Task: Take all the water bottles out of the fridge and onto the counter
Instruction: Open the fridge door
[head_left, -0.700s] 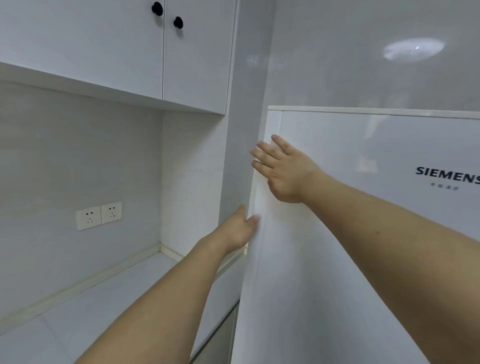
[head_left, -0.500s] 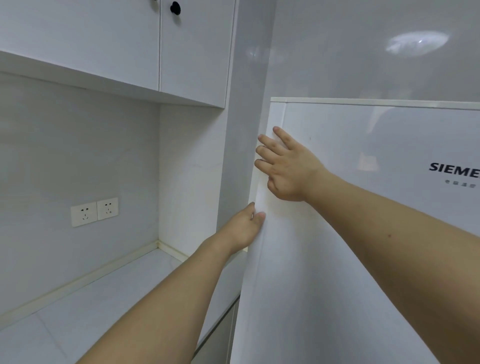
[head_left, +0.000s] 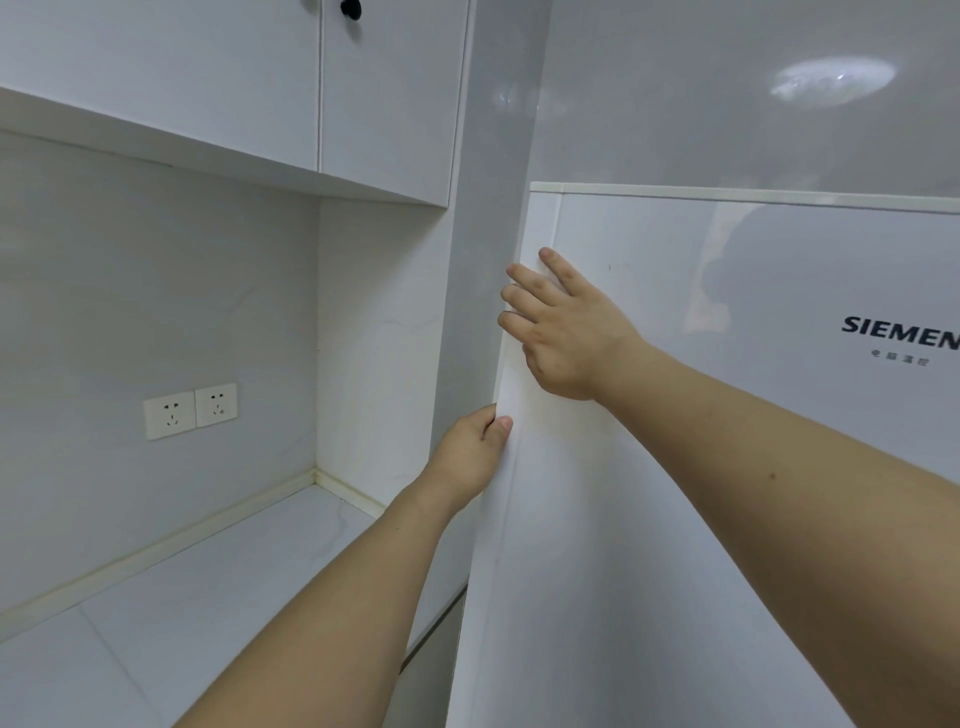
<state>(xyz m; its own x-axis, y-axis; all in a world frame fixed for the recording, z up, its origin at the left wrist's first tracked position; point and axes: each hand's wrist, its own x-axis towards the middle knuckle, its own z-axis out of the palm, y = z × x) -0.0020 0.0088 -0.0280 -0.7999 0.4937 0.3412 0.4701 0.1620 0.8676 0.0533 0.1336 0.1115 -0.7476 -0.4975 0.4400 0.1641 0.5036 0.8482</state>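
Observation:
A white fridge door (head_left: 701, 467) with a dark brand name fills the right half of the view. It looks closed, and no water bottles show. My right hand (head_left: 563, 332) lies flat on the door near its left edge, fingers spread and curling round the edge. Just below it, my left hand (head_left: 470, 449) has its fingers tucked behind that same edge with the thumb on the front. The white counter (head_left: 171, 597) lies to the left, below my left forearm.
White wall cupboards (head_left: 311, 78) with black knobs hang over the counter. A double wall socket (head_left: 189, 410) sits on the back wall. A narrow grey wall panel (head_left: 483, 208) stands between the counter niche and the fridge.
My left hand has slid its fingers further behind the door's edge. My right hand has shifted slightly toward that edge. The view has tilted a little.

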